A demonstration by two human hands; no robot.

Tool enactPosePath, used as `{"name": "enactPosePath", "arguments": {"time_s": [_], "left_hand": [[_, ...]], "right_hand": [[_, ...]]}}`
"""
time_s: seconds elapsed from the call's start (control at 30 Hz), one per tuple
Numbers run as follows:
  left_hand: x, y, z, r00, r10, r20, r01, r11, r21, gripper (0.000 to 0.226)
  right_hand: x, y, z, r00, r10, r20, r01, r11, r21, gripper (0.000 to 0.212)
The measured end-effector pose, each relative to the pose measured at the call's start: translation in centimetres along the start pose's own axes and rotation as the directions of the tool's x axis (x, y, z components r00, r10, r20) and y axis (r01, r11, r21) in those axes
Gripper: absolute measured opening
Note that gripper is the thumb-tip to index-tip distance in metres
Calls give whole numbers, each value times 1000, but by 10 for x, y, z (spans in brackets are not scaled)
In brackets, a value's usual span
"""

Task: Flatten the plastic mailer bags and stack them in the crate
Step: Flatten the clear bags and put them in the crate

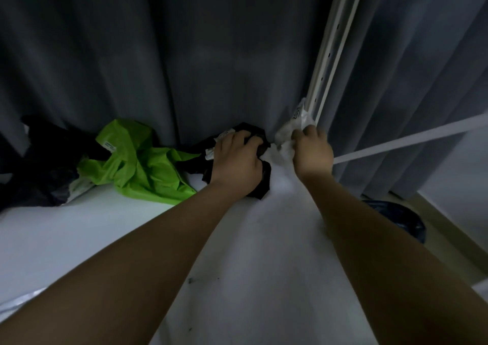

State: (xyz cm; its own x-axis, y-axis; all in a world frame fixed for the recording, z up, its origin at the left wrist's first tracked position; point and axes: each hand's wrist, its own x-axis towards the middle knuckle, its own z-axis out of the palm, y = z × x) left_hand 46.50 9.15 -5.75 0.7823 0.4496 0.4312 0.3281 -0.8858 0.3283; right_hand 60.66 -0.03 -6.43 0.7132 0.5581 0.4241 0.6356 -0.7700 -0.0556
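left hand (236, 157) grips crumpled black mailer (260, 183) | right hand (313, 152) grips crumpled white mailer (286, 136)

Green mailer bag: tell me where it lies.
In the head view, the green mailer bag lies crumpled on the white table, left of the left hand, against the grey curtain.

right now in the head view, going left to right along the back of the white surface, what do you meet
dark bags → green mailer bag → left hand gripping a black mailer bag → right hand gripping a white mailer bag → white rack post
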Motion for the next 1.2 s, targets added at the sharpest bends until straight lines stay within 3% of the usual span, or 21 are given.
{"name": "enactPosePath", "arguments": {"time_s": [0.1, 0.2, 0.33, 0.53, 0.67, 0.77, 0.83, 0.9, 0.97, 1.1, 1.2], "left_hand": [[-9, 10, -19, 998, -28, -48, 26, 999, -43, 49], [-19, 15, -43, 993, -70, -99, 56, 988, -141, 55], [-51, 9, -98, 968, -180, -176, 127, 953, -277, 51], [-118, -15, -185, 883, -465, 69, 428, 736, -525, 44], [-182, -47, -226, 796, -516, 317, 593, 558, -581, 27], [-222, -74, -242, 688, -589, 423, 693, 363, -623, 36], [-240, -83, -242, 650, -616, 444, 713, 293, -637, 39], [-259, -91, -242, 612, -653, 447, 733, 255, -631, 37], [-274, -105, -237, 569, -686, 454, 755, 217, -619, 44], [-294, -121, -224, 528, -726, 440, 774, 199, -601, 53], [-303, -129, -216, 531, -724, 440, 773, 203, -601, 59]], "right_hand": [[-9, -1, -27, 980, -45, -191, 86, 975, 207, 23], [-24, -12, -58, 968, -63, -244, 193, 807, 558, 22], [-67, -42, -106, 968, -197, -158, 246, 592, 768, 19], [-138, -91, -159, 897, -431, 97, 116, 442, 889, 22], [-185, -128, -187, 839, -505, 201, -15, 349, 937, 20], [-215, -154, -189, 825, -483, 293, -185, 260, 948, 28], [-230, -170, -181, 828, -432, 358, -294, 209, 933, 29], [-247, -190, -169, 821, -343, 455, -422, 172, 890, 27], [-263, -210, -159, 771, -271, 576, -569, 112, 815, 23], [-281, -226, -139, 646, -317, 695, -748, -80, 659, 50], [-286, -235, -122, 604, -386, 698, -752, 14, 659, 52]]}}
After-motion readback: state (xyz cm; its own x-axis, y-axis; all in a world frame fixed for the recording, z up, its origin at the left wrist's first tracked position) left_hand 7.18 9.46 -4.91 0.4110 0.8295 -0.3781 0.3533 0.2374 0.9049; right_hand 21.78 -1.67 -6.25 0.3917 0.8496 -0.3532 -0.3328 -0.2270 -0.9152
